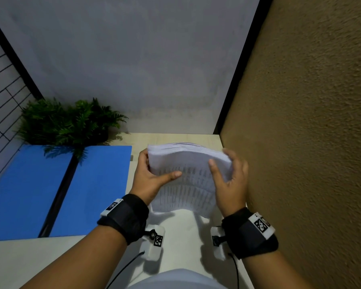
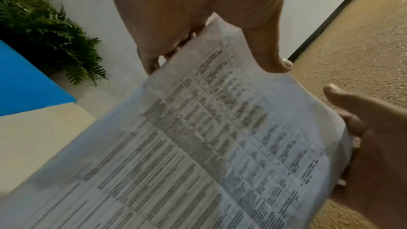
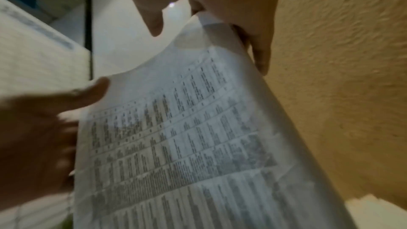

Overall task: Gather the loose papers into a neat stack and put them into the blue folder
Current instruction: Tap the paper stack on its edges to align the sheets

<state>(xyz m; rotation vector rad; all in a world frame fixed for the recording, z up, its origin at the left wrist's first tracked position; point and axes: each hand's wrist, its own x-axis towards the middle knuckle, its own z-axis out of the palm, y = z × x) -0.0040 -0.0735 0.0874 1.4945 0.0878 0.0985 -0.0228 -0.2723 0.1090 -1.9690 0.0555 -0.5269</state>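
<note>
A thick stack of printed papers [image 1: 188,180] stands on edge above the pale desk, bowed toward me, with printed tables on its near face [image 2: 198,145] [image 3: 176,145]. My left hand [image 1: 152,176] grips its left side, thumb across the front and fingers behind. On the right side my right hand [image 1: 227,174] grips the stack the same way. The blue folder [image 1: 61,190] lies open and flat on the desk to the left of the hands, with a dark spine down its middle; one blue corner [image 2: 26,83] shows in the left wrist view.
A green fern plant [image 1: 71,122] sits at the back left, its fronds over the folder's far edge. A rough tan wall [image 1: 300,142] stands close on the right of the stack. A grey wall is behind the desk [image 1: 19,261].
</note>
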